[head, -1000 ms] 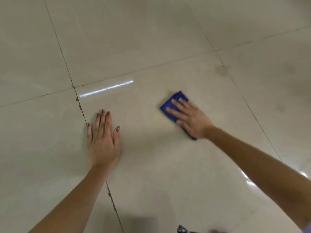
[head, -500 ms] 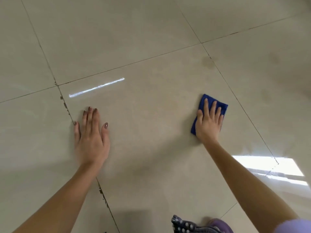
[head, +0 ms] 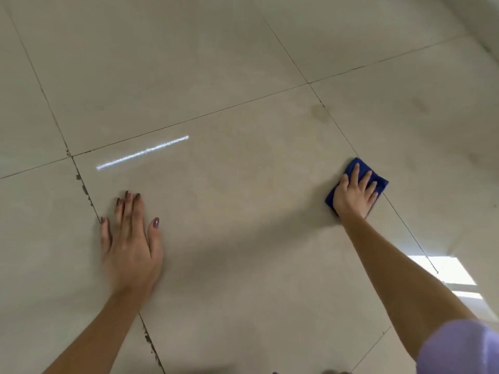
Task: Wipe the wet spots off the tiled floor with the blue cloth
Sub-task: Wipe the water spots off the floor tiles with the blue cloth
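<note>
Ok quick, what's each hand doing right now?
Left hand: open, flat on the tiled floor.
Right hand: open, straight fingers pressing the blue cloth.

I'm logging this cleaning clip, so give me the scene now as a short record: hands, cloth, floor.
floor: glossy beige tiles
cloth: blue, folded, on the floor beside a grout line
left hand: flat on the floor, fingers straight, holds nothing
right hand: pressing the cloth, fingers straight and spread
patch: darker mark on the tile beyond the cloth; wet or not, unclear
</note>
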